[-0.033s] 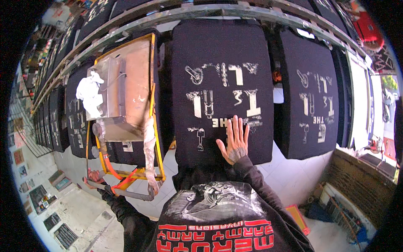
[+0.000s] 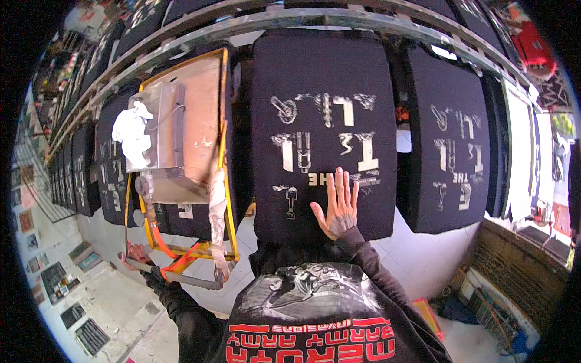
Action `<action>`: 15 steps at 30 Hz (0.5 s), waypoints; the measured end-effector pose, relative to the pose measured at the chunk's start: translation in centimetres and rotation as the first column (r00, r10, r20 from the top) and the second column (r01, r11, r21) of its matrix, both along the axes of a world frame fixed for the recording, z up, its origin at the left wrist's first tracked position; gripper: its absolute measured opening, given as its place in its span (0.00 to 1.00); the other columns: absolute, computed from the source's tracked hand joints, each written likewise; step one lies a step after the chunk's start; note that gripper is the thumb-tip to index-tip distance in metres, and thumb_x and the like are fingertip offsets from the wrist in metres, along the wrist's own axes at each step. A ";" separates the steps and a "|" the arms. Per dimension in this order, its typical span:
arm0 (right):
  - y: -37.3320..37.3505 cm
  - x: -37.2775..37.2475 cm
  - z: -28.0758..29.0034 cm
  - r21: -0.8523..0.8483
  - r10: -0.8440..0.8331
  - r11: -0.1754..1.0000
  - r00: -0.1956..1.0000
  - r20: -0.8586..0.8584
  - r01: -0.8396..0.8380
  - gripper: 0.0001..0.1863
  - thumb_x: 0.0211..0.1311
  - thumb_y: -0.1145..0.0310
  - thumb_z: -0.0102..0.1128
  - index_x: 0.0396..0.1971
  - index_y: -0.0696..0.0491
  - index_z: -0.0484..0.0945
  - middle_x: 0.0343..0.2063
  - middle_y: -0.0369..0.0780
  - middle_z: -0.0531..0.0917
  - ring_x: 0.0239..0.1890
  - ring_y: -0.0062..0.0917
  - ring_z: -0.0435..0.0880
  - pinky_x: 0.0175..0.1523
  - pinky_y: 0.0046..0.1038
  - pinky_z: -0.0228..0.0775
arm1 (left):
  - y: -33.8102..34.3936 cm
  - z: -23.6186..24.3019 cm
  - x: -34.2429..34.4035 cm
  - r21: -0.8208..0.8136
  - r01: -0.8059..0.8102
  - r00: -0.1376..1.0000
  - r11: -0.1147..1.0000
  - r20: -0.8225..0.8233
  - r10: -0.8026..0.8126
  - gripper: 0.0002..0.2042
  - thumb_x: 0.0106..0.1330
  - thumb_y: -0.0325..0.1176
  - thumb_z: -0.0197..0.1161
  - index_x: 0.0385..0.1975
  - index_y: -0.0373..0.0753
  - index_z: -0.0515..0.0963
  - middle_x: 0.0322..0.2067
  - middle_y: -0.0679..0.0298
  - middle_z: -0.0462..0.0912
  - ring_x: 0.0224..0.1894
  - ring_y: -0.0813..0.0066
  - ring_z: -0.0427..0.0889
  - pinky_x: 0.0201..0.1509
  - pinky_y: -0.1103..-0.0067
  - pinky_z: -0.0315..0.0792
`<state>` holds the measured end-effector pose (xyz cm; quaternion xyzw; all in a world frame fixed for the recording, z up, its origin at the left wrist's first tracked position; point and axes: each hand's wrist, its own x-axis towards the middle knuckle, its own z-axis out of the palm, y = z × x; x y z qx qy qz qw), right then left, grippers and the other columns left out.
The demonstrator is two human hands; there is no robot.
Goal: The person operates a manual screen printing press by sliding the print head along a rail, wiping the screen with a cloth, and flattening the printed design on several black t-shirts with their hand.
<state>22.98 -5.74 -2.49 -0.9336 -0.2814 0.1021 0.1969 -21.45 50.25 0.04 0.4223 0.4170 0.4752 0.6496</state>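
Observation:
My right hand point(image 2: 339, 209) lies flat on a black T-shirt point(image 2: 321, 66) spread over a board, its fingers stretched out over part of a white print. Lower left, my left hand point(image 2: 138, 251) is closed round the grey tube handle point(image 2: 190, 280) of a yellow metal frame point(image 2: 228, 206). This frame carries a tan panel point(image 2: 203, 115) with a metal box point(image 2: 169, 124) on it, and sits over another black shirt left of the middle one. A crumpled white cloth point(image 2: 132, 136) rests on the box. Whitish wrapping point(image 2: 218, 206) covers one bar of the frame.
Right of the middle shirt is another printed black shirt point(image 2: 448, 78), with a white board point(image 2: 517, 145) further over. More black shirts point(image 2: 82, 163) line up to the left. A long metal rail point(image 2: 290, 19) crosses behind the boards. A brown slatted panel point(image 2: 478, 257) stands lower right.
The boards and frame appear slightly further right in the picture. My right hand still lies on the shirt, and my left hand keeps its hold on the handle.

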 end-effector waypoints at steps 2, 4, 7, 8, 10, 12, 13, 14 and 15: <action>2.6 1.2 2.6 0.001 0.064 0.998 0.998 0.008 -0.064 0.42 0.64 0.46 0.48 0.68 0.60 0.48 0.69 0.50 0.48 0.73 0.40 0.41 0.73 0.47 0.27 | 0.0 0.2 1.1 0.004 0.013 0.999 1.000 -0.051 -0.013 0.32 0.62 0.52 0.44 0.44 0.22 0.73 0.06 0.73 0.61 0.11 0.80 0.59 0.29 0.75 0.65; 5.9 2.7 2.7 0.051 0.165 0.985 0.986 0.019 -0.165 0.42 0.65 0.47 0.47 0.67 0.63 0.50 0.69 0.51 0.50 0.73 0.39 0.43 0.73 0.45 0.30 | 0.5 0.5 -0.9 0.008 0.065 0.996 0.998 -0.063 -0.064 0.31 0.62 0.52 0.44 0.45 0.23 0.72 0.07 0.72 0.61 0.11 0.80 0.60 0.30 0.75 0.65; 10.0 4.8 1.2 0.069 0.318 0.944 0.945 0.080 -0.324 0.41 0.65 0.47 0.46 0.67 0.61 0.51 0.69 0.49 0.50 0.73 0.38 0.45 0.73 0.45 0.31 | 1.1 0.5 -4.1 0.044 0.141 0.986 0.989 -0.098 -0.136 0.32 0.62 0.53 0.44 0.46 0.22 0.71 0.06 0.71 0.61 0.10 0.78 0.59 0.31 0.74 0.65; 11.1 5.2 0.4 0.060 0.332 0.939 0.939 0.091 -0.338 0.41 0.65 0.45 0.46 0.67 0.60 0.51 0.69 0.48 0.51 0.73 0.37 0.45 0.73 0.46 0.32 | 1.5 1.3 -5.1 -0.002 0.065 0.976 0.998 -0.208 -0.064 0.32 0.62 0.53 0.44 0.46 0.22 0.71 0.06 0.71 0.61 0.11 0.78 0.59 0.31 0.73 0.65; 11.4 5.5 -0.7 0.040 0.324 0.944 0.944 0.065 -0.327 0.42 0.64 0.43 0.46 0.68 0.60 0.51 0.69 0.47 0.51 0.72 0.37 0.45 0.73 0.46 0.32 | 1.2 0.9 -3.2 -0.073 -0.061 0.970 0.996 -0.238 0.042 0.32 0.63 0.53 0.43 0.46 0.22 0.71 0.07 0.71 0.61 0.11 0.77 0.59 0.32 0.72 0.66; 10.6 6.2 -1.3 -0.045 0.289 0.957 0.955 0.060 -0.287 0.44 0.62 0.42 0.47 0.68 0.59 0.51 0.69 0.47 0.51 0.72 0.37 0.46 0.73 0.46 0.33 | -1.2 -0.5 4.0 -0.151 -0.137 0.988 0.979 -0.088 0.124 0.32 0.63 0.53 0.43 0.46 0.23 0.72 0.07 0.70 0.61 0.11 0.77 0.60 0.33 0.71 0.66; 10.6 5.9 -0.8 -0.034 0.302 0.953 0.952 0.039 -0.301 0.44 0.62 0.42 0.48 0.68 0.59 0.51 0.69 0.47 0.51 0.72 0.37 0.46 0.73 0.47 0.33 | -1.7 0.2 3.6 -0.104 -0.179 0.982 0.978 -0.086 0.171 0.32 0.64 0.53 0.43 0.46 0.23 0.72 0.07 0.70 0.62 0.12 0.76 0.61 0.33 0.71 0.66; 10.6 5.7 -0.3 -0.025 0.312 0.950 0.950 0.020 -0.311 0.44 0.62 0.42 0.48 0.68 0.59 0.51 0.69 0.47 0.51 0.72 0.37 0.46 0.73 0.47 0.33 | -2.2 0.9 3.5 -0.058 -0.217 0.974 0.974 -0.080 0.212 0.32 0.64 0.53 0.42 0.46 0.23 0.72 0.08 0.69 0.62 0.14 0.76 0.62 0.33 0.70 0.66; 10.6 5.4 0.1 -0.009 0.326 0.945 0.945 -0.004 -0.326 0.44 0.62 0.42 0.48 0.68 0.59 0.51 0.69 0.47 0.51 0.72 0.37 0.46 0.73 0.47 0.33 | -2.8 2.0 2.9 -0.005 -0.259 0.963 0.966 -0.077 0.258 0.32 0.64 0.53 0.42 0.46 0.23 0.72 0.08 0.69 0.63 0.15 0.76 0.63 0.33 0.69 0.66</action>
